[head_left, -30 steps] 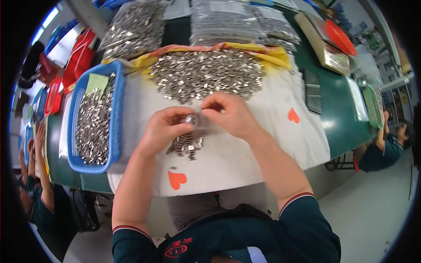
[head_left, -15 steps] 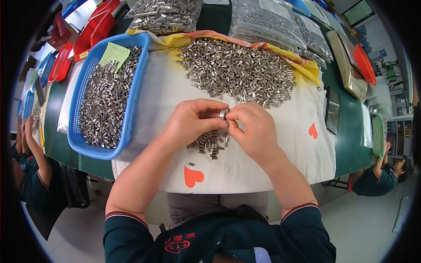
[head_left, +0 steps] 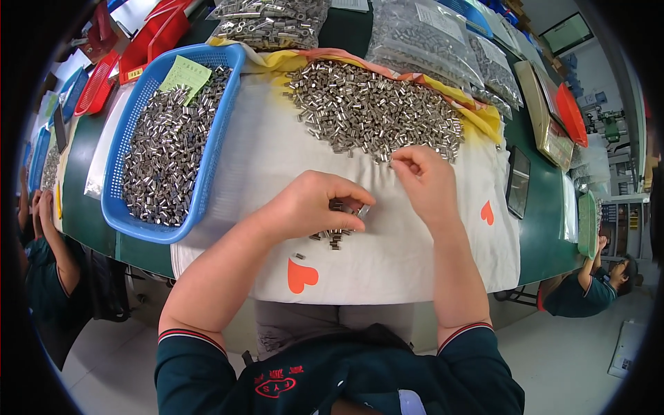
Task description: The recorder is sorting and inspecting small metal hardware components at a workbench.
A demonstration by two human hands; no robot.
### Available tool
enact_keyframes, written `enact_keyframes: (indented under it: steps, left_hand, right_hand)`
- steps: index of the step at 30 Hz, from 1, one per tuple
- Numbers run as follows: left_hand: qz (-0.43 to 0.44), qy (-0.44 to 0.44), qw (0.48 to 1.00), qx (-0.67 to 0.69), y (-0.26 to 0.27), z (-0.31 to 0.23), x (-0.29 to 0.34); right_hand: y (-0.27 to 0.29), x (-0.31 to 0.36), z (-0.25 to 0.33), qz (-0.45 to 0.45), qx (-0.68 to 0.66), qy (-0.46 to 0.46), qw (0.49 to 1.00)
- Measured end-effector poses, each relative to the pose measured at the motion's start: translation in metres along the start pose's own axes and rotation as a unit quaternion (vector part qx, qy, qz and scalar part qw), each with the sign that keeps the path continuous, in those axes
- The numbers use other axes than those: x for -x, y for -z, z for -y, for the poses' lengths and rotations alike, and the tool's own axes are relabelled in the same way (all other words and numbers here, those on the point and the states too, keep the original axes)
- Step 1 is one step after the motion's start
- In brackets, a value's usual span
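Left hand [head_left: 315, 200] is gripping a silver piece [head_left: 364, 211] over the small pile [head_left: 336, 242]; right hand [head_left: 430, 185] is curling at the heap's [head_left: 373, 107] edge, grip unclear.

My left hand [head_left: 311, 205] — mid-frame — hides part of the small pile [head_left: 335, 242]; whatever my right hand [head_left: 427, 181] pinches is too small to tell. The top edge crops the bag of fittings [head_left: 273, 29].

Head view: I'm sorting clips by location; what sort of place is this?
Probably a factory workshop: a heap of small metal parts, a blue basket of metal pieces, and clear bags of parts.
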State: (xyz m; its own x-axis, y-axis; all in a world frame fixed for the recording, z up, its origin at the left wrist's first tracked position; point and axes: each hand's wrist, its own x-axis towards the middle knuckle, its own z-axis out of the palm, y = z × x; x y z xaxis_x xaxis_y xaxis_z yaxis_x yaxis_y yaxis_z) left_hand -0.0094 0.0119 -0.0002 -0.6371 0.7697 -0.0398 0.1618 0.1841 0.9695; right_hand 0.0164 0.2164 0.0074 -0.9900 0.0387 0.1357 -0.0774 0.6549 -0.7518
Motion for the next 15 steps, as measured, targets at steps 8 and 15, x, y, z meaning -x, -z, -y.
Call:
enact_keyframes:
  steps: [8,15]
  left_hand:
    - [0.022,0.035,0.994,0.104,0.003,0.004,0.002]
    - [-0.037,0.065,0.981,0.180,0.003,0.005,0.000]
  right_hand:
    - [-0.020,0.000,0.007,-0.040,0.236,0.128,0.962]
    - [-0.014,0.004,0.011,0.010,0.154,0.112,0.982]
